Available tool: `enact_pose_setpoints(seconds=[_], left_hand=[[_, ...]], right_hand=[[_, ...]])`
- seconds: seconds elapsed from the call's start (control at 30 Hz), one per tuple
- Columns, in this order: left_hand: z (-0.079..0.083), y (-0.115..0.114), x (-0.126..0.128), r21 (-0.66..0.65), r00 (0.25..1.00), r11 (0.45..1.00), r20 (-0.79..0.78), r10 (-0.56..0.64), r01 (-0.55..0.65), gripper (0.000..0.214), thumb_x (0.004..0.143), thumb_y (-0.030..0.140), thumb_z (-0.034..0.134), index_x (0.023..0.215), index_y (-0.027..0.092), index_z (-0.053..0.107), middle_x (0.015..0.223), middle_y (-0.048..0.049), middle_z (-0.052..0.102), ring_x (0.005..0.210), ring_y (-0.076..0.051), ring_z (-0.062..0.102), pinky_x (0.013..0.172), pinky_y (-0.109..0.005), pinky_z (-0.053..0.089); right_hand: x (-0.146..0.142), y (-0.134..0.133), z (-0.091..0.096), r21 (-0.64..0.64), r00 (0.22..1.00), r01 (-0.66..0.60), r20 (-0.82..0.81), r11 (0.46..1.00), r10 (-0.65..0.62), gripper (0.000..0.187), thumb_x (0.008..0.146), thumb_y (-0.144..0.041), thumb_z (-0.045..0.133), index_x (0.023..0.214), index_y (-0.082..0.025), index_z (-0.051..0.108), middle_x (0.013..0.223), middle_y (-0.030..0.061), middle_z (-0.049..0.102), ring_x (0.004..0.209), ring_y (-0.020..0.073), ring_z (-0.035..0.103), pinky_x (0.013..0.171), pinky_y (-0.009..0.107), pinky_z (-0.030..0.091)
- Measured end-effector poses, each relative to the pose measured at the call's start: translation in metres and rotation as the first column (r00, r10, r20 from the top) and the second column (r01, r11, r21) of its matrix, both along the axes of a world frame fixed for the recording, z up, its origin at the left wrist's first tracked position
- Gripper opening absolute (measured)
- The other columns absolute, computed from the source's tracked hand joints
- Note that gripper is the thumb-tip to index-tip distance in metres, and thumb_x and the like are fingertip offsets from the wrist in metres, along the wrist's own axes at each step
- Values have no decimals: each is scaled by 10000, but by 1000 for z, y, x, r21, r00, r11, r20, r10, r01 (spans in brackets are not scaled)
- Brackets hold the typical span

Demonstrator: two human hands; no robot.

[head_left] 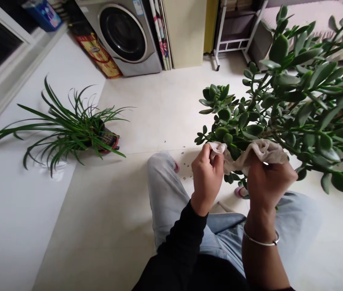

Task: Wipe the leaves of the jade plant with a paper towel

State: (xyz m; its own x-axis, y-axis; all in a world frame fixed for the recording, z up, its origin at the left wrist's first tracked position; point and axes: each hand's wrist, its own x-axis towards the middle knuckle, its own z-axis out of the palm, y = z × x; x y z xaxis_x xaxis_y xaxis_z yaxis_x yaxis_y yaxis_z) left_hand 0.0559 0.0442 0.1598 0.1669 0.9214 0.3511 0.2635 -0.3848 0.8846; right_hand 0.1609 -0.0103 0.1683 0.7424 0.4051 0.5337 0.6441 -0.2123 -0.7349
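Grips: left hand [207,180] closed on pale cloth [258,155] | right hand [268,182] closed, same cloth | cloth against jade plant [299,93] leaves

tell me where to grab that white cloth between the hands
Grip the white cloth at its slack middle, coming from above on the near side. Its ends are bunched in the left hand and right hand, so only that narrow sagging stretch is free, with jade plant leaves just behind it.
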Motion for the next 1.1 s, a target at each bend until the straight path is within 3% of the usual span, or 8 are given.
enact_pose_setpoints(seconds=[0.2,0.3,0.47,0.63,0.73,0.83,0.97,1.1], left_hand=[[-13,-13,-3,-180,978,981,206,-39,77,235,1043,428,572,1111,203,581,882,-43,739,772,-135,708,697,-222,557],[-20,-17,-3,-234,966,968,256,-26,88,286,1039,476,567,1126,203,571,883,-41,738,756,-133,706,697,-221,564],[-20,-16,-4,-167,979,983,201,-39,73,202,1041,402,558,999,206,584,769,-13,693,669,-123,655,646,-219,525],[-18,-19,-7,-126,990,990,133,-41,58,173,1020,340,562,908,208,554,693,11,639,609,-116,604,617,-214,497],[-19,-21,-10,-107,994,992,94,-51,61,202,1003,353,589,871,205,552,646,25,605,567,-108,566,574,-202,464],[-22,-21,-12,-103,992,993,113,-49,61,227,1001,408,610,934,191,602,766,-22,695,668,-129,652,640,-215,522],[-30,-19,-14,-55,956,991,263,129,-119,365,1010,486,610,1229,195,623,994,-77,765,822,-159,736,748,-246,584],[-21,-13,-20,100,895,920,292,337,-379,404,1046,468,557,1363,219,582,1111,-101,729,961,-172,740,824,-256,592]], right_hand=[[-7,-11,-12,129,998,28,-63,991,-20,227,934,-376,626,939,-185,749,938,88,782,883,248,755,826,387,596],[-11,-18,-20,89,992,-28,-118,996,38,208,865,-361,686,931,-177,754,904,75,773,830,233,744,778,356,595],[-17,-13,-13,-54,946,-120,-310,991,97,156,800,-320,655,711,-193,671,634,-9,628,603,162,601,625,287,507],[-22,7,5,22,805,-112,-584,993,104,281,731,-379,706,596,-209,528,561,-51,458,554,106,415,493,234,367],[-23,10,5,38,779,-104,-618,994,105,329,730,-390,719,560,-205,507,577,-46,438,573,100,391,484,228,344],[-20,4,0,11,812,-114,-575,993,99,323,751,-373,719,567,-199,519,580,-40,467,579,103,405,504,235,358],[-15,-9,-3,-49,833,-200,-534,979,144,336,818,-404,689,592,-203,543,533,-43,484,529,111,421,497,250,369],[-16,-17,-3,-107,877,-256,-444,961,184,320,860,-401,657,618,-204,585,522,-29,522,515,124,455,502,252,383]])
